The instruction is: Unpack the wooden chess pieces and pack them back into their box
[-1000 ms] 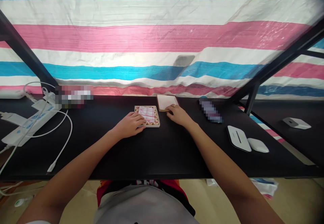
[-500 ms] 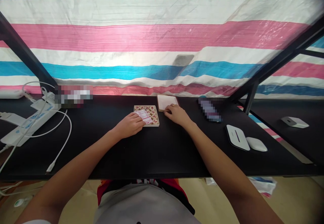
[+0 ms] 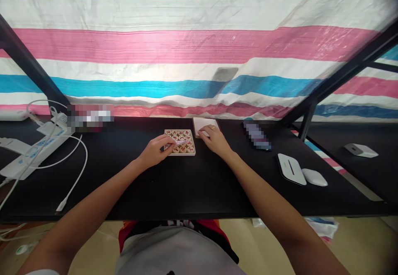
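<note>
A shallow white box [image 3: 193, 154] lies on the black table, with rows of round xiangqi pieces [image 3: 183, 149] marked in red. My left hand [image 3: 156, 149] is at the box's left side, its thumb and fingers pinching a thin folded paper sheet [image 3: 181, 142]. Seen nearly edge-on, the sheet covers part of the middle pieces. Just right of and behind the box sits the box lid [image 3: 202, 121], its pale inside facing up. My right hand [image 3: 215, 139] rests over the lid's front part, fingers loosely apart, a ring on one finger.
On the left are a white power strip [image 3: 34, 154] and a white cable [image 3: 86, 159]. A pixelated phone-like thing [image 3: 257, 135], a white trackpad-like device [image 3: 291, 169] and a white mouse [image 3: 315, 177] lie on the right. Striped sheeting [image 3: 186, 45] hangs behind the table.
My left hand has tilted the paper sheet up and drawn it slightly left, uncovering more pieces. My right hand's fingers have shifted a little left and farther over the lid.
</note>
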A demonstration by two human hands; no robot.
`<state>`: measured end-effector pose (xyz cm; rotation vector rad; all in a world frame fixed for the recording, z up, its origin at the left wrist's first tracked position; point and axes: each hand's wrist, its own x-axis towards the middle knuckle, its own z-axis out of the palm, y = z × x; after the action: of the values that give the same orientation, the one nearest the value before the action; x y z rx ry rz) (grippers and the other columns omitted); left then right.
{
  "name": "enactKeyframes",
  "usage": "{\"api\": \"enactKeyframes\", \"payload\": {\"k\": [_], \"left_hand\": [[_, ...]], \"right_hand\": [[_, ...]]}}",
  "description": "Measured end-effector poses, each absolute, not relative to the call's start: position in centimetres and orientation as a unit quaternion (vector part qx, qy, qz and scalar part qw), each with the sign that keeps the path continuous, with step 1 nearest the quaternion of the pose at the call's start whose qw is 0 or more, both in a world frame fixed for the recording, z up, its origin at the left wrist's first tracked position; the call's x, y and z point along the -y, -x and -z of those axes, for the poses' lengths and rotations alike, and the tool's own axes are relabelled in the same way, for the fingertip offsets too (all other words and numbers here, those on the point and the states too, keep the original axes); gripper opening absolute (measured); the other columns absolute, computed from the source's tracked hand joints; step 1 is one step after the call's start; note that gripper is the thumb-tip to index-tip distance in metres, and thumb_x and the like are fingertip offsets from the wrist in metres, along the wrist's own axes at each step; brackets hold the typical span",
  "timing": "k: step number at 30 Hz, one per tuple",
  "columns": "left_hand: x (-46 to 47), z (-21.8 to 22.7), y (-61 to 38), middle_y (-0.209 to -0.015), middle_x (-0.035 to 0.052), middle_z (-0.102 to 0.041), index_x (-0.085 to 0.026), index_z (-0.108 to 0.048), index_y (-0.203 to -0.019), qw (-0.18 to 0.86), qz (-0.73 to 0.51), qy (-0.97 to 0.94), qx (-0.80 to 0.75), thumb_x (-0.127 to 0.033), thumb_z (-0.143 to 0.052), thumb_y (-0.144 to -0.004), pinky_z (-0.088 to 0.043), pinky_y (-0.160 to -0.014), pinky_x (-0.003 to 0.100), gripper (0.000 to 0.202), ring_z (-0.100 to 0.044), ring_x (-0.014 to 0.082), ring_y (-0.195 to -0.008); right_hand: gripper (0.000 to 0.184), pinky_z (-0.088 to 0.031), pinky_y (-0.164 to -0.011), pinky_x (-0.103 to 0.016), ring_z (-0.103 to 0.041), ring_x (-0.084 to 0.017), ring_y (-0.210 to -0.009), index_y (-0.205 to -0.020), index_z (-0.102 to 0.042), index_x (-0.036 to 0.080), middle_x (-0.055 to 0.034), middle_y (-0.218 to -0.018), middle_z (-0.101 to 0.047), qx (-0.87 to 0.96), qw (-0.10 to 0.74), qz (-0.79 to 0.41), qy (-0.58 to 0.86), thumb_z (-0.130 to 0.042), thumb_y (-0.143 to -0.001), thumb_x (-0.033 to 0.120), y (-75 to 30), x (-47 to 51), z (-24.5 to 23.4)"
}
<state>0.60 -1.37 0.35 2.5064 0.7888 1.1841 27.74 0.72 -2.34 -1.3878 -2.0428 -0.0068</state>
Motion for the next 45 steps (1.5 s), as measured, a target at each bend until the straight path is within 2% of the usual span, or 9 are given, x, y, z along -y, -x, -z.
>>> {"api": "enactKeyframes", "payload": {"k": [5, 9, 15, 17, 22, 26, 29, 35, 45], "left_hand": [[1.3, -0.1, -0.7, -0.09, 0.0061, -0.065, -0.017, -0.065, -0.089, 0.134, -0.43, -0.849, -0.275, -0.026, -0.053, -0.089, -0.052, -0.079, 0.028, 0.015, -0.061, 0.0143, -0.086], [1.5, -0.4, -0.9, -0.089, 0.0053, -0.064, -0.017, -0.066, -0.089, 0.153, -0.433, -0.84, -0.29, -0.026, -0.053, -0.089, -0.052, -0.076, 0.027, 0.015, -0.061, 0.0137, -0.083], [1.5, -0.5, -0.9, -0.087, 0.0049, -0.063, -0.017, -0.066, -0.091, 0.164, -0.431, -0.837, -0.294, -0.028, -0.052, -0.09, -0.051, -0.066, 0.024, 0.018, -0.06, 0.0118, -0.075], [1.5, -0.3, -1.0, -0.088, 0.0047, -0.063, -0.018, -0.066, -0.092, 0.157, -0.428, -0.84, -0.295, -0.029, -0.051, -0.09, -0.051, -0.067, 0.025, 0.019, -0.06, 0.0121, -0.075], [1.7, -0.1, -1.0, -0.091, 0.0057, -0.062, -0.018, -0.064, -0.098, 0.154, -0.414, -0.852, -0.28, -0.031, -0.049, -0.091, -0.051, -0.075, 0.027, 0.021, -0.06, 0.0134, -0.081], [1.0, 0.0, -0.4, -0.104, 0.0076, -0.06, -0.018, -0.054, -0.12, 0.136, -0.378, -0.845, -0.354, -0.033, -0.046, -0.092, -0.049, -0.086, 0.031, 0.032, -0.057, 0.0166, -0.094], [-0.3, 0.7, 0.3, -0.113, 0.0103, -0.056, -0.017, -0.052, -0.122, 0.126, -0.325, -0.833, -0.429, -0.035, -0.042, -0.093, -0.044, -0.094, 0.038, 0.035, -0.053, 0.0208, -0.106], [-2.1, 2.6, 0.9, -0.108, 0.0101, -0.061, -0.015, -0.046, -0.13, 0.141, -0.233, -0.842, -0.466, -0.032, -0.038, -0.093, -0.043, -0.092, 0.041, 0.041, -0.054, 0.023, -0.101], [-2.1, 2.7, 0.8, -0.106, 0.0105, -0.062, -0.015, -0.05, -0.129, 0.109, -0.21, -0.849, -0.472, -0.033, -0.037, -0.093, -0.044, -0.089, 0.039, 0.042, -0.055, 0.024, -0.1]], "right_hand": [[0.022, -0.047, -0.087, -0.038, -0.056, -0.023, -0.098, -0.101, -0.061, 0.021, -0.0093, -0.098, -0.062, 0.812, 0.354, -0.029, 0.463, -0.043, -0.093, 0.03, -26.7, 0.0, 1.8], [0.024, -0.047, -0.088, -0.041, -0.057, -0.023, -0.099, -0.109, -0.059, 0.023, -0.0085, -0.101, -0.063, 0.837, 0.355, -0.074, 0.409, -0.047, -0.092, 0.036, -26.3, 1.0, 1.1], [0.054, -0.049, -0.088, -0.043, -0.056, -0.026, -0.103, -0.124, -0.051, 0.023, -0.011, -0.111, -0.06, 0.86, 0.354, -0.079, 0.358, -0.063, -0.079, 0.05, -25.0, 1.9, 0.9], [0.049, -0.05, -0.086, -0.043, -0.058, -0.026, -0.1, -0.121, -0.053, 0.025, -0.0096, -0.107, -0.061, 0.859, 0.36, -0.073, 0.356, -0.064, -0.079, 0.047, -24.5, 1.9, 1.2], [0.017, -0.052, -0.08, -0.039, -0.06, -0.021, -0.09, -0.101, -0.062, 0.026, -0.0062, -0.092, -0.064, 0.847, 0.394, -0.051, 0.353, -0.049, -0.089, 0.027, -24.2, 1.6, 1.7], [0.016, -0.051, -0.077, -0.038, -0.06, -0.021, -0.086, -0.096, -0.061, 0.024, -0.0066, -0.088, -0.064, 0.819, 0.415, -0.026, 0.397, -0.046, -0.09, 0.025, -25.0, 1.0, 1.8], [0.015, -0.051, -0.072, -0.035, -0.06, -0.021, -0.081, -0.089, -0.06, 0.023, -0.0066, -0.085, -0.064, 0.763, 0.441, -0.007, 0.473, -0.046, -0.089, 0.029, -25.8, 0.3, 2.1], [0.017, -0.05, -0.068, -0.033, -0.058, -0.018, -0.069, -0.088, -0.058, 0.021, -0.0047, -0.08, -0.063, 0.683, 0.469, 0.023, 0.559, -0.047, -0.087, 0.033, -26.9, -0.7, 2.5], [0.016, -0.049, -0.074, -0.037, -0.058, -0.021, -0.074, -0.093, -0.057, 0.021, -0.0064, -0.083, -0.063, 0.679, 0.467, 0.049, 0.565, -0.047, -0.085, 0.031, -27.2, -1.0, 2.9]]}}
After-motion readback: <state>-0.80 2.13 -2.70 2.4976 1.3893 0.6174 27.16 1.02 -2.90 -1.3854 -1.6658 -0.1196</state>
